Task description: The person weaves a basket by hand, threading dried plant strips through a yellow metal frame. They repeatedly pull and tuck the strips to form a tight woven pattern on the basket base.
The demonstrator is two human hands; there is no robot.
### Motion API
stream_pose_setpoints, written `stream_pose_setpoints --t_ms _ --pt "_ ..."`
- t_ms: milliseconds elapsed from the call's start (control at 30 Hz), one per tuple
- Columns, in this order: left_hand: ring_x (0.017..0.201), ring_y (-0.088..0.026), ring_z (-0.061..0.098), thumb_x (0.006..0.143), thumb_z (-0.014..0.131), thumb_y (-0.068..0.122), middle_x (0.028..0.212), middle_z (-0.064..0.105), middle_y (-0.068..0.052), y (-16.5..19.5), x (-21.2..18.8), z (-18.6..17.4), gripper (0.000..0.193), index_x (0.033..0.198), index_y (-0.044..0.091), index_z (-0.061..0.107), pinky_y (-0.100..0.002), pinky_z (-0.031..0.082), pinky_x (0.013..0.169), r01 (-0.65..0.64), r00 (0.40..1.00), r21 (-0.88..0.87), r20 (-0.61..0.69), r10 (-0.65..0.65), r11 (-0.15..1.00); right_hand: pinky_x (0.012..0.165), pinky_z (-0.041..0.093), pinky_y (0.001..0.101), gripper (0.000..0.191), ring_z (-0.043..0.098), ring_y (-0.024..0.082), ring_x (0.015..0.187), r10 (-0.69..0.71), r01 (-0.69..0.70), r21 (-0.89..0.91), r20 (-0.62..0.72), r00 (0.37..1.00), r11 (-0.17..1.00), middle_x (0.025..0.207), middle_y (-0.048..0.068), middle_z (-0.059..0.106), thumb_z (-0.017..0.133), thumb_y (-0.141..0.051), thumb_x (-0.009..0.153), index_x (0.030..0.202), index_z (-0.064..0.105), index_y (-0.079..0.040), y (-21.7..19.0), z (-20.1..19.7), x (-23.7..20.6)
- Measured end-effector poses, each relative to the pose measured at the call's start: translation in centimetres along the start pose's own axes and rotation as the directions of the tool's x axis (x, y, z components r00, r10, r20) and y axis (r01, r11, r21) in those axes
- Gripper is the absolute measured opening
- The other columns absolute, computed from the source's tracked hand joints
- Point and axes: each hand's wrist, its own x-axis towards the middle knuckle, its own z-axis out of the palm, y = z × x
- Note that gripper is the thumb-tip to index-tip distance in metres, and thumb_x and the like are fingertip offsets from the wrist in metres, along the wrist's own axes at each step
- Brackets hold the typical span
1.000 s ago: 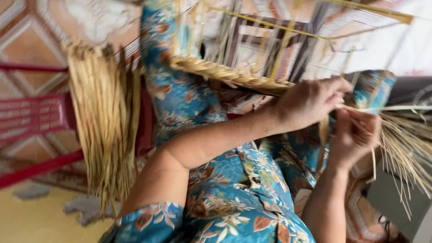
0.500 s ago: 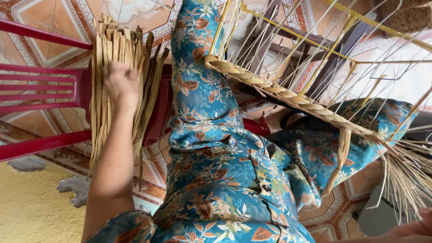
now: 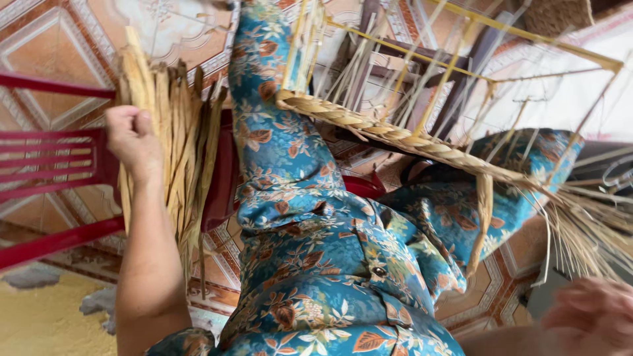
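Observation:
My left hand (image 3: 135,142) reaches out to the left and closes on strands of a bundle of dry straw-coloured reeds (image 3: 188,151) that lies over a red plastic chair (image 3: 46,158). A half-woven basket piece with a braided edge (image 3: 395,135) rests across my lap, on blue flowered trousers (image 3: 297,217). Thin upright stakes (image 3: 422,72) rise from the braid. Loose reed ends (image 3: 587,231) fan out at the right. My right hand (image 3: 593,316) is blurred at the bottom right, just below those ends; its grip is not clear.
A patterned tile floor (image 3: 59,46) lies under the chair. A dark wooden stool frame (image 3: 395,53) stands behind the weaving. A yellow wire rim (image 3: 527,39) tops the stakes. A pale cloth or wall (image 3: 573,92) is at the right.
My left hand left the weaving, swung out to the reed bundle on the chair and closed on strands there. My right hand dropped away from the braid toward the bottom right.

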Motion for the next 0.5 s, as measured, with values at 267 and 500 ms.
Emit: stream_pose_setpoints --t_ms 267,500 --pt "0.087 -0.016 0.059 0.109 0.056 0.012 0.101 0.065 -0.007 -0.4 2.1 -1.7 0.013 0.110 0.013 0.069 -0.034 0.047 0.071 0.108 0.959 0.626 0.139 -0.246 0.773 0.064 0.057 0.0204 0.005 0.073 0.018 0.071 0.140 -0.121 -0.099 0.216 0.966 0.988 0.084 0.018 0.071 0.064 0.013 0.100 0.104 0.067 0.012 -7.7 10.2 2.0" --pt "0.082 -0.015 0.057 0.125 0.042 0.014 0.103 0.064 -0.007 2.8 -1.6 -0.6 0.017 0.121 0.003 0.054 -0.029 0.046 0.074 -0.510 0.860 0.131 0.091 0.502 0.850 0.061 0.052 0.0188 0.013 0.069 0.012 0.070 0.389 -0.362 -0.143 0.339 0.856 0.921 0.084 0.009 0.073 0.066 0.001 0.100 0.110 0.073 0.006 -7.5 11.9 2.7"
